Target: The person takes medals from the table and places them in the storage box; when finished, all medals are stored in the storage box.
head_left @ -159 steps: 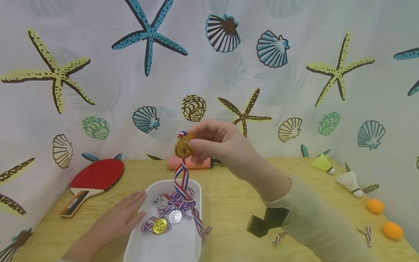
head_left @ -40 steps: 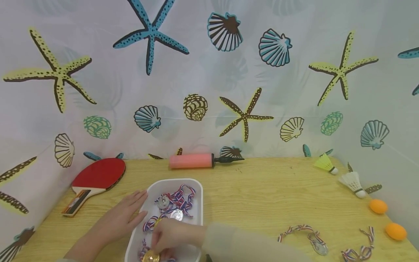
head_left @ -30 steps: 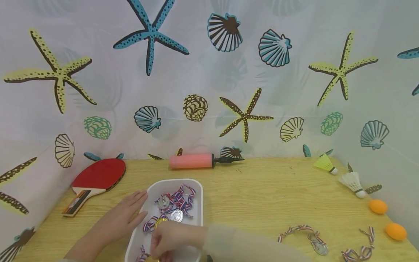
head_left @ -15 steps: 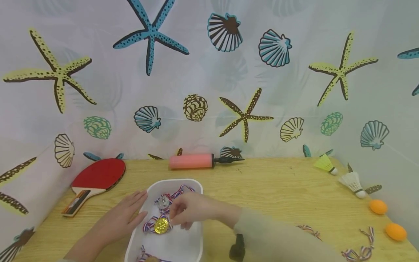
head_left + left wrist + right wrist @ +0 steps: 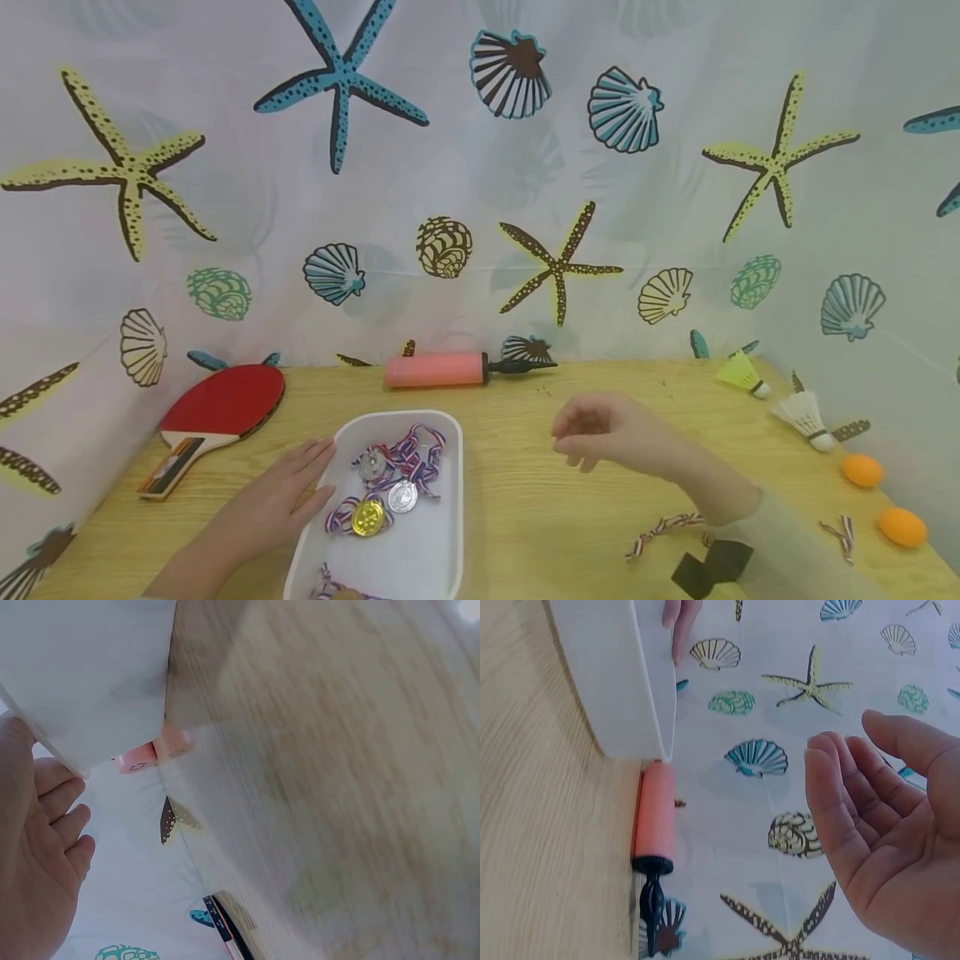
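My left hand (image 5: 258,512) rests on the left rim of a white tray (image 5: 456,533), fingers straight; in the left wrist view its fingertips touch the rim. Inside the tray lie a gold medal (image 5: 367,517), a silver medal (image 5: 402,497) and another silver medal (image 5: 372,465), with red, white and blue ribbons (image 5: 411,454) tangled about them. At its near end another ribbon (image 5: 326,586) and a medal are cut off by the frame. Right of the tray my right hand (image 5: 611,429) hovers over the table, fingers loosely curved, holding nothing.
Behind the tray lies a pink hand pump (image 5: 435,370). A red table tennis bat (image 5: 225,406) is at left. On the right are a yellow shuttlecock (image 5: 741,374), a white shuttlecock (image 5: 802,418), orange balls (image 5: 862,470) and ribbons (image 5: 663,527), partly behind my right forearm.
My right hand held a gold medal above the tray, then lowered it into the near end and let go. It has since moved right, out of the tray. My left hand has stayed.
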A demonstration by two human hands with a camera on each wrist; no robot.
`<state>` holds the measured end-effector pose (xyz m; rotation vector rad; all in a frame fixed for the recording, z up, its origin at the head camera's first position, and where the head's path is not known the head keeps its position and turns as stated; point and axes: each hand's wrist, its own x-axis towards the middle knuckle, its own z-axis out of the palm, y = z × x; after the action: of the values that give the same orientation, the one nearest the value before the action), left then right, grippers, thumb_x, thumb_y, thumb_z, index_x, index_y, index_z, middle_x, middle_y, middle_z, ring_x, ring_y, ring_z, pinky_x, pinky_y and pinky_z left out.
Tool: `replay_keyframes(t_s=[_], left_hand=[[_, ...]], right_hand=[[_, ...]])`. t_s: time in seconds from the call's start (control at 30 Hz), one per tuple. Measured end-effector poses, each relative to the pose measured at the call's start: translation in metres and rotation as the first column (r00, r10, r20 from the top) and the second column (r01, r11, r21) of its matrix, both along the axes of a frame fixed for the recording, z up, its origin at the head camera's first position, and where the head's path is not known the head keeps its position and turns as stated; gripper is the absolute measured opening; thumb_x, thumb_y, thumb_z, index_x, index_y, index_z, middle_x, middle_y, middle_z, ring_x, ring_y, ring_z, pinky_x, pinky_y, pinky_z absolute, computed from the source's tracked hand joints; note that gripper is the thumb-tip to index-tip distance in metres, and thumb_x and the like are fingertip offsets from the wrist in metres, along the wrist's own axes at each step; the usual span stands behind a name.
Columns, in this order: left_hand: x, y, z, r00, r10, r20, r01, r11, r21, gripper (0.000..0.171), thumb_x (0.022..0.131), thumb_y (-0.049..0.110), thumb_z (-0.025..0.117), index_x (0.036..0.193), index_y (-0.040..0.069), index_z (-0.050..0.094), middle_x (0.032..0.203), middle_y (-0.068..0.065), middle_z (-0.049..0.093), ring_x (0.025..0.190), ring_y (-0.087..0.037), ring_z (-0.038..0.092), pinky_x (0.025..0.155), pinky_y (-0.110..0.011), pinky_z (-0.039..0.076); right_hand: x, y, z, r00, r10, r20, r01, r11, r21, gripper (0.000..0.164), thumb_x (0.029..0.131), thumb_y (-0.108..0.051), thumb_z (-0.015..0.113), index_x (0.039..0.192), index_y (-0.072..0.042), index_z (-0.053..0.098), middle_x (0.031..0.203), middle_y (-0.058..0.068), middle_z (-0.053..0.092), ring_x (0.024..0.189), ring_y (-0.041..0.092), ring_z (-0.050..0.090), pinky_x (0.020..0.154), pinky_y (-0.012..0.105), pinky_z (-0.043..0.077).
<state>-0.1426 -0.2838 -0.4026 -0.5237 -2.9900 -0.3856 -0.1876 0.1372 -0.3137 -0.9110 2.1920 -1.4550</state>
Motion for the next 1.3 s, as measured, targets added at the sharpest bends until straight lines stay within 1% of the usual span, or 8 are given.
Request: replay_keyframes(t_s=[0.27,0.37,0.47,0.6,0.73,0.8,0.97,1.3], left_hand=[[0.001,0.000,0.000,1.000,-0.006,-0.005,0.006,1.000,-0.007,0.059,0.093,0.036,0.052,0.136,-0.001,0.042,0.141,-0.017,0.037,0.129,-0.041,0.029,0.099,-0.056,0.030],[0.001,0.000,0.001,1.000,-0.003,-0.002,0.003,1.000,-0.001,0.058,0.093,0.035,0.052,0.136,-0.002,0.041,0.141,-0.017,0.037,0.129,-0.040,0.029,0.099,-0.055,0.030],[0.001,0.001,0.002,1.000,0.005,0.003,-0.005,1.000,0.002,0.058,0.093,0.035,0.052,0.137,-0.001,0.041,0.142,-0.017,0.037,0.130,-0.040,0.028,0.099,-0.055,0.030],[0.001,0.001,0.002,1.000,0.010,0.013,-0.010,1.000,0.000,0.060,0.092,0.037,0.053,0.137,0.000,0.041,0.142,-0.016,0.037,0.129,-0.040,0.028,0.098,-0.056,0.030],[0.000,0.000,0.000,1.000,0.010,0.011,-0.010,1.000,-0.001,0.060,0.092,0.039,0.053,0.137,0.000,0.041,0.142,-0.016,0.037,0.129,-0.040,0.028,0.097,-0.057,0.031],[0.000,0.000,0.000,1.000,0.011,0.008,-0.011,1.000,-0.003,0.060,0.092,0.039,0.053,0.137,0.001,0.041,0.142,-0.016,0.037,0.129,-0.040,0.028,0.097,-0.057,0.031],[0.000,0.000,0.001,1.000,0.006,0.000,-0.006,1.000,-0.002,0.059,0.092,0.036,0.054,0.137,0.000,0.041,0.141,-0.017,0.037,0.129,-0.041,0.029,0.098,-0.056,0.031],[0.000,0.000,0.002,1.000,0.006,0.008,-0.006,1.000,-0.002,0.060,0.092,0.037,0.054,0.137,0.000,0.041,0.141,-0.017,0.037,0.129,-0.041,0.029,0.097,-0.057,0.031]], right_hand=[[0.010,0.085,-0.033,0.992,-0.130,-0.001,0.130,0.989,0.068,0.024,0.090,-0.015,0.060,0.106,0.002,0.056,0.095,0.017,0.060,0.079,0.027,0.061,0.066,0.039,0.054],[0.013,0.115,-0.048,0.993,-0.112,-0.024,0.114,0.986,0.119,0.027,0.090,-0.012,0.059,0.109,0.006,0.055,0.098,0.018,0.060,0.080,0.023,0.062,0.064,0.037,0.055],[0.016,0.142,-0.064,0.997,-0.057,-0.051,0.065,0.984,0.167,0.028,0.089,-0.009,0.060,0.109,0.010,0.054,0.096,0.017,0.060,0.077,0.020,0.062,0.061,0.036,0.055],[0.022,0.167,-0.083,0.996,-0.075,-0.039,0.082,0.961,0.265,0.024,0.088,-0.012,0.062,0.104,0.004,0.057,0.091,0.010,0.059,0.073,0.016,0.060,0.059,0.031,0.053],[0.029,0.179,-0.092,0.991,-0.128,-0.040,0.134,0.917,0.375,0.017,0.086,-0.017,0.065,0.096,-0.005,0.058,0.087,0.004,0.057,0.070,0.011,0.055,0.058,0.027,0.049],[0.032,0.181,-0.095,0.991,-0.131,-0.035,0.134,0.909,0.396,0.016,0.085,-0.017,0.066,0.094,-0.006,0.058,0.085,0.004,0.057,0.070,0.011,0.054,0.057,0.027,0.048],[0.036,0.180,-0.099,0.988,-0.155,0.010,0.136,0.895,0.424,0.025,0.081,-0.021,0.070,0.096,-0.004,0.058,0.084,0.004,0.056,0.071,0.015,0.051,0.059,0.027,0.046],[0.033,0.171,-0.108,0.989,-0.146,-0.018,0.139,0.887,0.440,0.025,0.076,-0.022,0.074,0.083,-0.008,0.055,0.074,0.002,0.053,0.064,0.011,0.047,0.054,0.025,0.042]])
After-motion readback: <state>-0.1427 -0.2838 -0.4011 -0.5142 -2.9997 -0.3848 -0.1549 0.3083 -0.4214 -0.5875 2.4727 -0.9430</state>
